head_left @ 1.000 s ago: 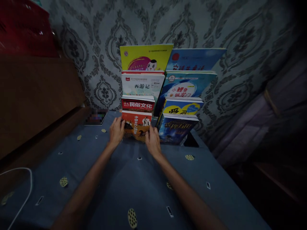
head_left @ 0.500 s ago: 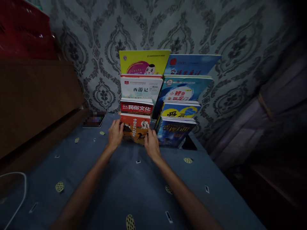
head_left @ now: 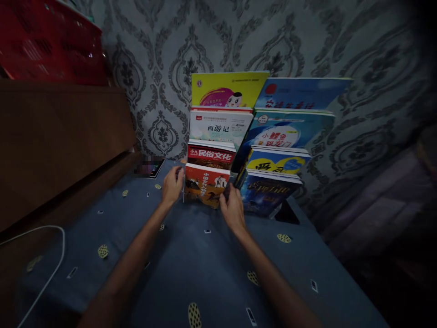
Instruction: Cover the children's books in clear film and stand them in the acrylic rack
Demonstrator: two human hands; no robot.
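Two columns of books stand in stepped rows against the wall. At the front of the left column is an orange book (head_left: 207,184) with Chinese characters and painted figures. My left hand (head_left: 172,186) is beside its left edge, slightly apart from it, fingers loosely curled and holding nothing. My right hand (head_left: 233,208) is at its lower right corner, thumb and fingers apart; whether it touches the cover is hard to tell. Behind the orange book rise a dark red book (head_left: 210,156), a white book (head_left: 220,126) and a yellow-green book (head_left: 230,86).
The right column holds a dark blue book (head_left: 268,193), a yellow-and-blue book (head_left: 278,160) and larger blue ones (head_left: 290,127). A dark patterned cloth (head_left: 184,269) covers the surface. At left are a brown wooden cabinet (head_left: 64,136), a red basket (head_left: 51,45) and a white cable (head_left: 63,246).
The view has shifted, so everything appears further right. My left hand has come away from the orange book's left edge, and my right hand has eased back towards its lower right corner.
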